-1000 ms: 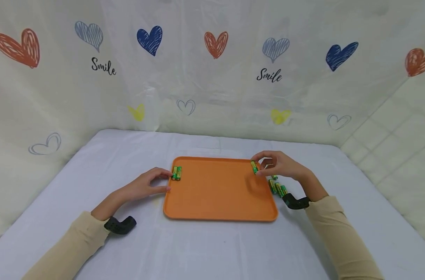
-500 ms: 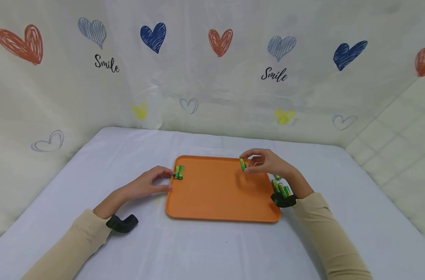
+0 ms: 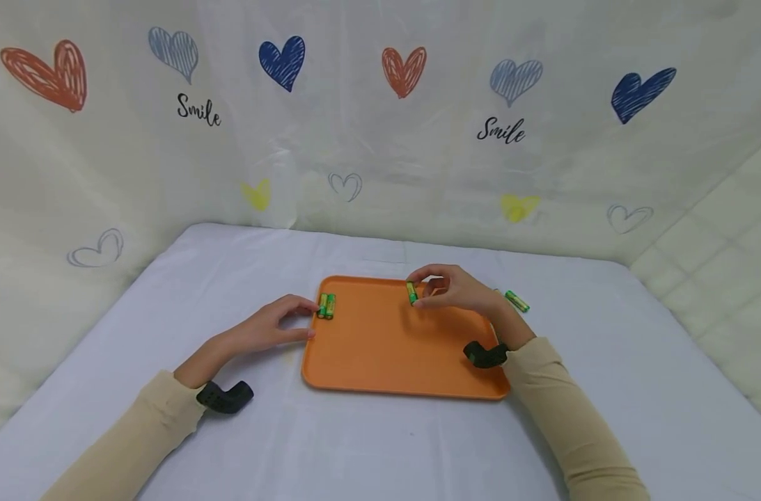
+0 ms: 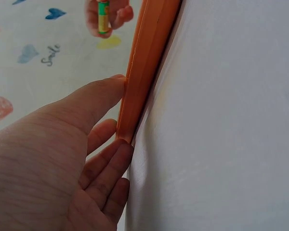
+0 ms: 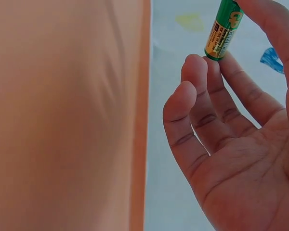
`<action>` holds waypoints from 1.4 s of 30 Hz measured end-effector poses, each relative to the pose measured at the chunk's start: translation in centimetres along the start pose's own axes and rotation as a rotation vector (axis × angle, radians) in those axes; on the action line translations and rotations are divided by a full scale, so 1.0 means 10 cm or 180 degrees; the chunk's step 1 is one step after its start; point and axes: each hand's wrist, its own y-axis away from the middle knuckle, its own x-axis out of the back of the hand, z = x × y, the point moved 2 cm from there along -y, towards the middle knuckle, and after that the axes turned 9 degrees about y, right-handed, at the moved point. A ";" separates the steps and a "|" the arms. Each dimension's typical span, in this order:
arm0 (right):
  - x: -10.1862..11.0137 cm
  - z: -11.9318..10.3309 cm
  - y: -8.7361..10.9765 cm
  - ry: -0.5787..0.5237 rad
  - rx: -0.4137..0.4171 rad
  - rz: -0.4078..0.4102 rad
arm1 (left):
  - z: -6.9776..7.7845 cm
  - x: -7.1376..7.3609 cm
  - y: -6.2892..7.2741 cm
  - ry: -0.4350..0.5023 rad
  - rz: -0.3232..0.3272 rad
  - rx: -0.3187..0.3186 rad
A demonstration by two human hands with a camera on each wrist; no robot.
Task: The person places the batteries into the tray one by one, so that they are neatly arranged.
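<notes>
My right hand point(image 3: 457, 289) pinches a green and gold battery point(image 3: 412, 293) end to end between thumb and fingertips, above the far part of the orange tray point(image 3: 380, 355). In the right wrist view this battery point(image 5: 223, 32) shows printed lettering, and the other fingers curve loosely below it. At the tray's left edge my left hand point(image 3: 269, 324) lies with thumb and fingers spread, fingertips touching the rim. The left wrist view has its thumb point(image 4: 98, 96) along the orange side wall. Two upright-lying batteries point(image 3: 326, 306) sit side by side inside the tray's far left corner, close to the left fingertips.
Beyond the right forearm, another battery point(image 3: 517, 301) lies on the white tablecloth point(image 3: 367, 445), with a bit of one more beside the tray, mostly hidden by the arm. Each wrist carries a black camera mount point(image 3: 225, 397). A curtain with printed hearts point(image 3: 282, 62) hangs behind the table.
The right hand has carried its battery leftward over the tray from the right rim toward the middle. Its forearm now covers most of the loose batteries. The left hand stays at the rim.
</notes>
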 end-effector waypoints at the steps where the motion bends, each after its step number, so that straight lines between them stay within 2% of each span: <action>1: -0.02 -0.01 -0.02 -0.0007 0.0000 -0.0018 | 0.00 0.00 0.00 -0.0003 0.0001 -0.0003; 15: -0.31 -0.05 -0.27 -0.0092 0.0063 -0.0060 | -0.03 0.00 0.01 0.0024 0.0017 0.0054; 32: -0.53 -0.15 -0.48 0.0012 0.0114 -0.0003 | -0.03 0.03 0.02 -0.0014 -0.0005 -0.0002; 42: -0.67 -0.17 -0.60 -0.0187 0.0100 -0.0070 | -0.02 0.02 0.02 -0.0033 0.0017 -0.0008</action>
